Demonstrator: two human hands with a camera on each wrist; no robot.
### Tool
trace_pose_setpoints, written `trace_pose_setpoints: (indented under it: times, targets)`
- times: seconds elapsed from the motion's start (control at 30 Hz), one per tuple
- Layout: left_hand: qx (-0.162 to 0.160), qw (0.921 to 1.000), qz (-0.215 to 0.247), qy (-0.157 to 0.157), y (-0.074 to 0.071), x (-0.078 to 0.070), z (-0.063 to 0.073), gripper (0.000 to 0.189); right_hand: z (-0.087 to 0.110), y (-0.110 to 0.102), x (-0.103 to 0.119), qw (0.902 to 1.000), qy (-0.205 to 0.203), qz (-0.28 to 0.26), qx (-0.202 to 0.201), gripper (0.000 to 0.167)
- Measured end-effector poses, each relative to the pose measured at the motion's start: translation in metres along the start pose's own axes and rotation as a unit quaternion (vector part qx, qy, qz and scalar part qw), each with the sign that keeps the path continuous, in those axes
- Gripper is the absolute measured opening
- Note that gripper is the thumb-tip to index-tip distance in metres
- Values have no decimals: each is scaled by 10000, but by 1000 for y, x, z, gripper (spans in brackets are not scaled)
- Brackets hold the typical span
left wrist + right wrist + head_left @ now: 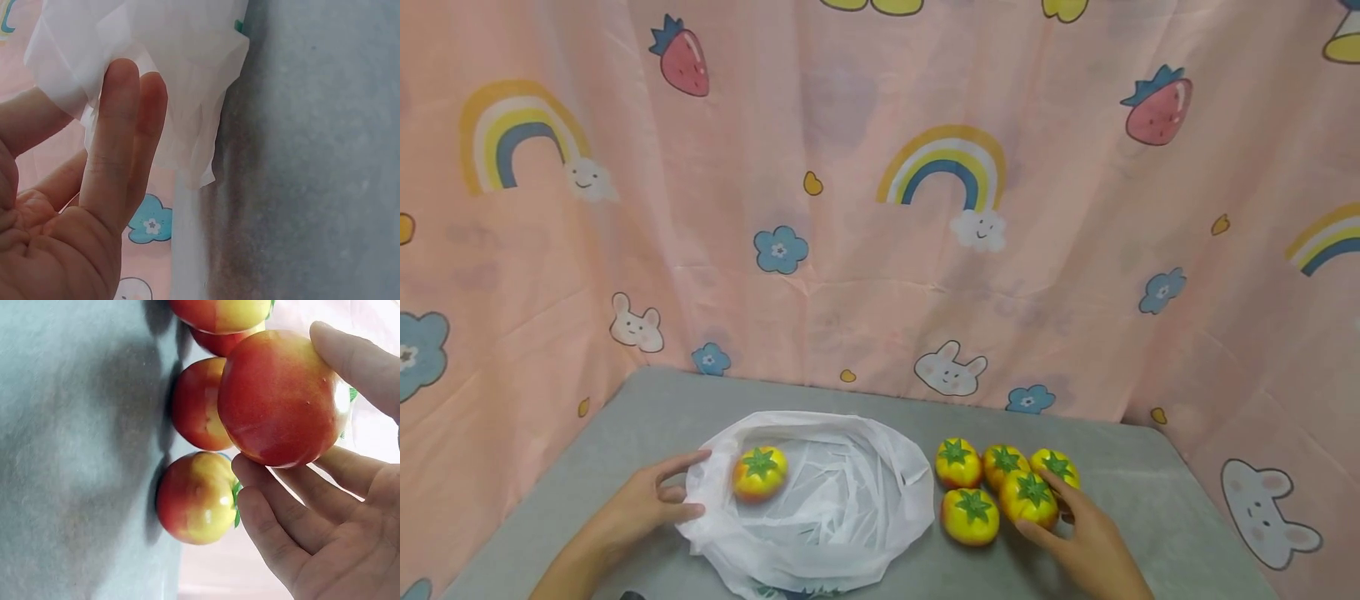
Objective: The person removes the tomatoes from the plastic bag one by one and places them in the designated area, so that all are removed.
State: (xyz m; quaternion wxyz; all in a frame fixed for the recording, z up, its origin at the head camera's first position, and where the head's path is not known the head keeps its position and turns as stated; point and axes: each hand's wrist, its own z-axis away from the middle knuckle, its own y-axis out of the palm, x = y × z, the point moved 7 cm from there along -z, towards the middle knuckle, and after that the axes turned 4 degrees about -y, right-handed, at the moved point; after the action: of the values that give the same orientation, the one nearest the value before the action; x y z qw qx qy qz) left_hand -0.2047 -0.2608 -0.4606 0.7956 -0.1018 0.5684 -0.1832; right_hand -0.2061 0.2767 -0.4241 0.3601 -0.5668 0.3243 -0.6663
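Observation:
A white plastic bag [910, 542] lies with its mouth spread wide, and one red-and-yellow round fruit with a green star-shaped top [760, 473] sits inside at its left. My left hand [647, 500] holds the bag's left rim, the film passing between thumb and fingers in the left wrist view. With thumb and fingertips, my right hand [1078, 533] grips another such fruit [281, 400], which appears slightly raised off the table. Several like fruits, among them a front one [970, 517] and a back one [958, 463], stand close around it, right of the bag.
The grey table [1157, 517] meets a pink patterned curtain [850, 317] at the back and sides. A small dark object [632, 595] shows at the bottom edge, left of the bag; most of it is cut off.

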Motion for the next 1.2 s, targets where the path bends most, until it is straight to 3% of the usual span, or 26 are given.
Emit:
trace_pose_setpoints:
  times: [0.23, 0.47, 0.87, 1.03, 1.2]
  targets:
    - [-21, 10000, -69, -12, -1, 0, 1, 88, 0, 2, -4, 9999, -38, 122, 49, 107]
    - [59, 9999, -27, 123, -1, 0, 1, 87, -1, 7, -8, 9998, 59, 8, 182, 110]
    - [-13, 9999, 57, 92, -1, 1, 1, 88, -8, 16, -16, 9994, -6, -170, 317, 109]
    - [122, 9994, 180, 263, 2, -1, -1, 87, -9, 19, -18, 9991, -37, -289, 297, 106]
    - [4, 9999, 49, 110, 1, 0, -1, 88, -9, 21, -20, 9991, -12, -346, 250, 104]
